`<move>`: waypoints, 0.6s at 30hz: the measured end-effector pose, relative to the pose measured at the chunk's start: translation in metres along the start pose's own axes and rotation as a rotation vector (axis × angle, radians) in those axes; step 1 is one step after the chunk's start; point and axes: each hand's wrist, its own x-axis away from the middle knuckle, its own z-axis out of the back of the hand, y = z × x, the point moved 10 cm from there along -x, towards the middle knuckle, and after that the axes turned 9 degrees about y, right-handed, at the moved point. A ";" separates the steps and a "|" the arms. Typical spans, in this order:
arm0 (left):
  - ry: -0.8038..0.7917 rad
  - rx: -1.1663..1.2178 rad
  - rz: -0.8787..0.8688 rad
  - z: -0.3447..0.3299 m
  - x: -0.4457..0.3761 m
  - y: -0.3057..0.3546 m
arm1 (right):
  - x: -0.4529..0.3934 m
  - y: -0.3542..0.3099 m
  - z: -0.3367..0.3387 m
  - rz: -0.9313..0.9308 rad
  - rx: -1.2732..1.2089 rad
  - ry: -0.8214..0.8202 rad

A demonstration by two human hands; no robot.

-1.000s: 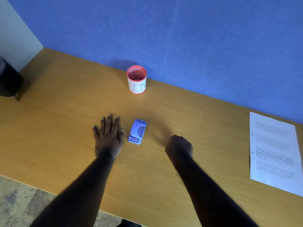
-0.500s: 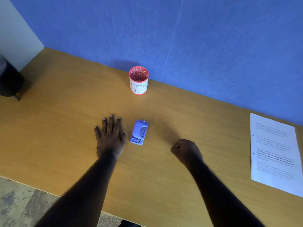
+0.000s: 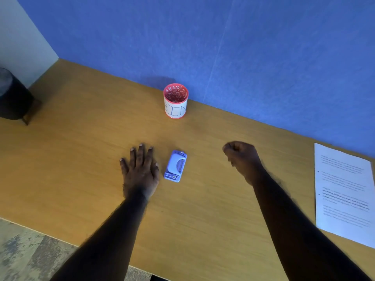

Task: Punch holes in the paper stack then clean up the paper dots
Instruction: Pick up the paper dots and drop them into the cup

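No part of the task appears to be done. The paper stack (image 3: 345, 195) is seen lying flat near the right end of the wooden table (image 3: 71, 151), well apart from the small blue hole punch (image 3: 175, 166), which is set down near the middle of the table; no paper is seen in it. The left hand (image 3: 140, 171) is laid flat on the table with fingers straight and spread, just beside the punch. The right hand (image 3: 241, 159) is curled into a fist and is held between the punch and the paper; nothing is seen in it. No paper dots can be made out on the table. A red-rimmed cup marked "BIN" (image 3: 175, 101) is stood near the blue wall (image 3: 223, 47). By this judgement, fetching the paper, punching and clearing the dots are all left to be done.
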 end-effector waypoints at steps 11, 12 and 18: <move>0.030 0.001 -0.010 -0.001 -0.002 0.000 | -0.104 -0.151 -0.079 0.298 0.127 0.042; 0.033 0.002 -0.009 0.000 -0.002 0.000 | -0.111 -0.156 -0.086 0.307 0.160 0.048; 0.034 -0.003 -0.009 0.000 -0.002 0.000 | -0.138 -0.165 -0.105 0.347 0.414 0.078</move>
